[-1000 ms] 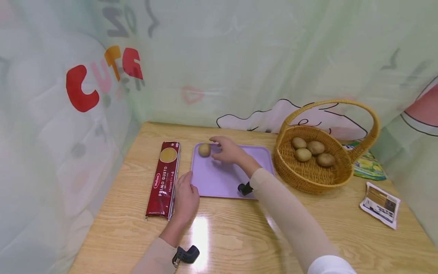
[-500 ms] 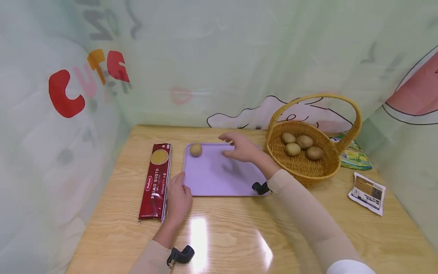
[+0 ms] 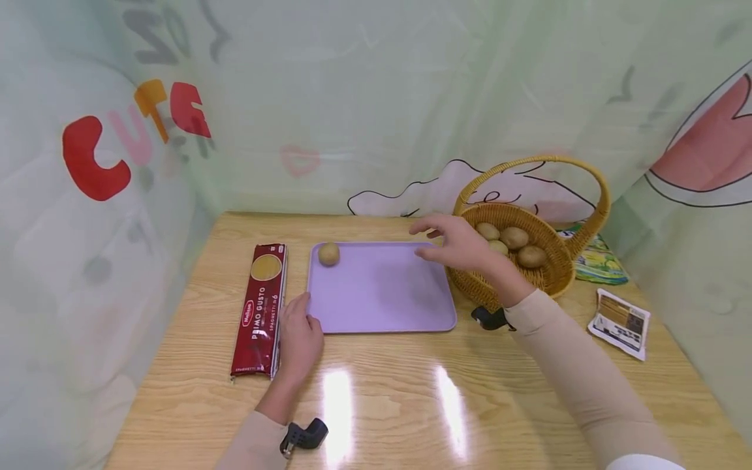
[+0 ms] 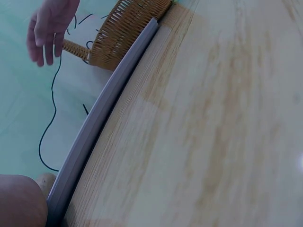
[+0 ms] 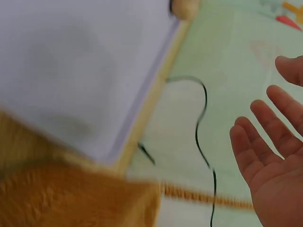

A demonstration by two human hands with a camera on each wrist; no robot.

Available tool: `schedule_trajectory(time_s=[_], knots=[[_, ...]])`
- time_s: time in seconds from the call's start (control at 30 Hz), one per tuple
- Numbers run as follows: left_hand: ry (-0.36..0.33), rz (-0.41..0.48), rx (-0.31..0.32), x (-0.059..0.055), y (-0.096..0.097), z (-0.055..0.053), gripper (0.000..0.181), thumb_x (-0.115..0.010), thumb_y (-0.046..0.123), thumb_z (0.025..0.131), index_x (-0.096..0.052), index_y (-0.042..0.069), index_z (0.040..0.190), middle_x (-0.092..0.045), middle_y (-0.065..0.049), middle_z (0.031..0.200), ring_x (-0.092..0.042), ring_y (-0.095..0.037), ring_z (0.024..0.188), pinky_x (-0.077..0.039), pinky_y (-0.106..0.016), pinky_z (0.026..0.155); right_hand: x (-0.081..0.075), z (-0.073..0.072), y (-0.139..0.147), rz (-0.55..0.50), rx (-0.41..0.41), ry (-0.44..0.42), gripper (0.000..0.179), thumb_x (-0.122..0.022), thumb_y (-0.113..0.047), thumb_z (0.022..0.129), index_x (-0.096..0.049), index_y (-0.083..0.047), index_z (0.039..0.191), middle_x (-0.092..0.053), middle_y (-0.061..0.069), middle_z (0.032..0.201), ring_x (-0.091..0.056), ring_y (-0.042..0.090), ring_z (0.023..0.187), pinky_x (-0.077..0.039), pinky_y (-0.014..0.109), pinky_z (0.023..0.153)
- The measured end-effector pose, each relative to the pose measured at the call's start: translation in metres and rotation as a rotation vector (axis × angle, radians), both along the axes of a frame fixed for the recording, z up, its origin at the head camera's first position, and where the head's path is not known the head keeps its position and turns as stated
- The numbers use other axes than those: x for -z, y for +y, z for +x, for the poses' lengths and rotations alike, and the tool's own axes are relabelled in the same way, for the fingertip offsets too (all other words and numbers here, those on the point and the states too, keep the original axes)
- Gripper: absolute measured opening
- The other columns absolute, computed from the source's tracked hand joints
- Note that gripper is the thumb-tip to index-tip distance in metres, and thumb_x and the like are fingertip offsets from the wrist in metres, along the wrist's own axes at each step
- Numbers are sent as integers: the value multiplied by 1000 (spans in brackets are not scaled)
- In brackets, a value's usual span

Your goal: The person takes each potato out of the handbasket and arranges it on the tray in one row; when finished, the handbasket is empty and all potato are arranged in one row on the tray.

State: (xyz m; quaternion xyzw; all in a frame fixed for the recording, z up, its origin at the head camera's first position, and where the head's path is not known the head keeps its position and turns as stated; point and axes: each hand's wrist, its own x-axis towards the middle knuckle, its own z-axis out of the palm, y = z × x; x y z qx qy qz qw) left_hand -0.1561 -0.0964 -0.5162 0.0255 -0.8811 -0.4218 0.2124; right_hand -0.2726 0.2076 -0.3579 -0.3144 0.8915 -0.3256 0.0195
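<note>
A purple tray (image 3: 382, 294) lies on the table with one potato (image 3: 329, 254) in its far left corner. My left hand (image 3: 301, 336) rests at the tray's near left corner, its fingers along the left edge. The left wrist view shows the tray's rim (image 4: 102, 109) beside part of that hand. My right hand (image 3: 461, 247) is in the air above the tray's right end and the basket's left rim, holding nothing; its fingers (image 5: 270, 125) are spread apart in the right wrist view. The wicker basket (image 3: 555, 277) contains several potatoes (image 3: 531, 256), one partly hidden by the right hand.
Left of the tray lies a red spaghetti pack (image 3: 258, 313), close to the left hand. A colourful packet (image 3: 600, 259) is partly behind the basket, whose tall handle (image 3: 531, 161) arches upward. A small white-and-brown pouch (image 3: 620, 324) lies farther right. A patterned curtain (image 3: 329, 98) hangs behind.
My right hand has moved away from the potato, rightward across the tray to the basket. The potato stays in the tray's corner. My left hand keeps its place; the head view has shifted slightly.
</note>
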Motion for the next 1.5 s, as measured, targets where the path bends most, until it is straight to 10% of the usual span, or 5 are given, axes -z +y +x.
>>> schedule_trajectory(time_s=[0.57,1.17,1.5], knots=[[-12,-5,2,-2,-4,0,44,-53,-9,84,-56,-10,128,-57,-25,128,-48,-42,118,-39,-49,105,-9,-39,99,167,271,-159,36,-66,-27,91,-62,-6,121,-61,16,121,-55,32,112,-44,51,95],[-47,-1,-4,1,-1,2,44,-53,-9,84,-57,-8,128,-57,-23,130,-49,-39,118,-40,-47,105,25,-60,143,426,165,-326,54,-74,-12,81,-58,1,131,-57,21,129,-50,35,115,-36,56,102],[-77,9,4,-3,-1,0,45,-52,-7,86,-55,-7,130,-55,-22,133,-47,-37,119,-40,-45,106,29,-63,135,505,158,-401,45,-77,-14,79,-63,-5,121,-57,12,112,-48,29,98,-41,43,84]])
